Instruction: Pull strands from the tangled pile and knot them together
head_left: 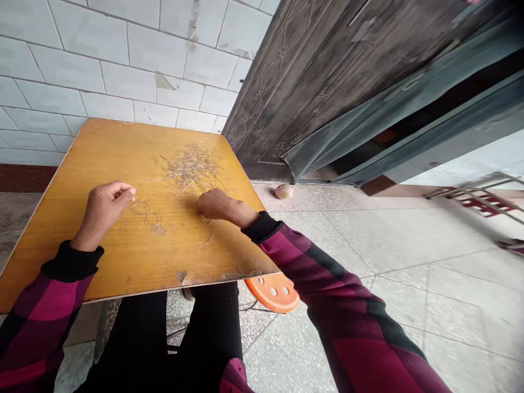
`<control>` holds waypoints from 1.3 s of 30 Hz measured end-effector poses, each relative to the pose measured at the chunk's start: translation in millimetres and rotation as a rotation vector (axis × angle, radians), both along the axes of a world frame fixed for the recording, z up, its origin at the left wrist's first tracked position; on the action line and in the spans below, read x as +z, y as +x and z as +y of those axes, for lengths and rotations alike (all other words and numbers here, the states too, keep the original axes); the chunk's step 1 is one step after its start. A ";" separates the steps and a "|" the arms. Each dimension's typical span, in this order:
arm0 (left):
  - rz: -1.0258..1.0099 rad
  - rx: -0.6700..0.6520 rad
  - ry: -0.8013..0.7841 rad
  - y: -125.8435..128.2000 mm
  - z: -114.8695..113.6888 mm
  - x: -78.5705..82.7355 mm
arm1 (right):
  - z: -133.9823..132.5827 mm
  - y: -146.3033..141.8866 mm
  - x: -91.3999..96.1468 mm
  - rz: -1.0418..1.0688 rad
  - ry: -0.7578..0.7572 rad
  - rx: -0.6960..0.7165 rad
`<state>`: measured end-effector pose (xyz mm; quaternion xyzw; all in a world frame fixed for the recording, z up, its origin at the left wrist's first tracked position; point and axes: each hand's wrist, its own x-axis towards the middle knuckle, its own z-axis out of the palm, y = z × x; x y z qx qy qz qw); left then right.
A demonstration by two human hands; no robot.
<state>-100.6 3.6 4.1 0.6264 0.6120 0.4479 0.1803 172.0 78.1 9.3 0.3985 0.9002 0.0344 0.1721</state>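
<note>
A pile of thin metal wire pieces (191, 166) lies at the far middle of a worn yellow wooden table (102, 256). My left hand (104, 210) rests on the tabletop with its fingers pinched on the end of a short chain of wire rings (148, 214) that trails to the right. My right hand (219, 204) lies knuckles-up just below the pile, fingers curled down onto the table over a small wire ring (205, 221). What its fingers grip is hidden. A single curved wire (208, 239) lies near it.
A white tiled wall stands behind the table. A dark wooden door (311, 82) and a grey-green frame are at the right. An orange plastic stool (273, 292) sits under the table's right corner. A small round stone (284, 191) lies on the tiled floor by the door.
</note>
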 end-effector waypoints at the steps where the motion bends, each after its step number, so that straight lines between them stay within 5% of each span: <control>1: 0.004 0.012 -0.009 -2.1 1.5 -0.4 | 2.8 -1.0 1.8 -0.032 0.015 0.023; 7: 0.339 -0.090 -0.073 1.0 7.2 -15.2 | 45.3 -5.3 35.9 -0.065 0.250 0.033; 12: 0.514 0.033 -0.093 -2.4 12.1 -27.2 | 55.1 -7.0 63.9 0.156 0.401 -0.076; 17: 0.485 0.078 -0.146 -1.8 19.5 -36.0 | -11.4 -36.0 27.1 0.489 0.176 0.010; 20: 0.492 0.122 -0.158 0.7 22.6 -38.0 | -49.3 -61.2 -7.5 0.503 0.016 0.094; 23: 0.484 0.143 -0.220 1.7 24.1 -34.1 | -61.6 -76.2 -27.6 0.504 0.015 0.049; 26: 0.366 0.093 -0.264 2.0 23.5 -27.2 | -57.7 -78.9 -33.3 0.528 0.041 0.023; 30: -0.063 -0.030 -0.299 4.0 18.4 -20.3 | -54.5 -76.3 -35.2 0.595 0.030 0.027; 39: -0.639 -0.244 -0.429 19.1 7.1 -5.8 | -53.3 -68.8 -42.0 0.903 -0.222 0.035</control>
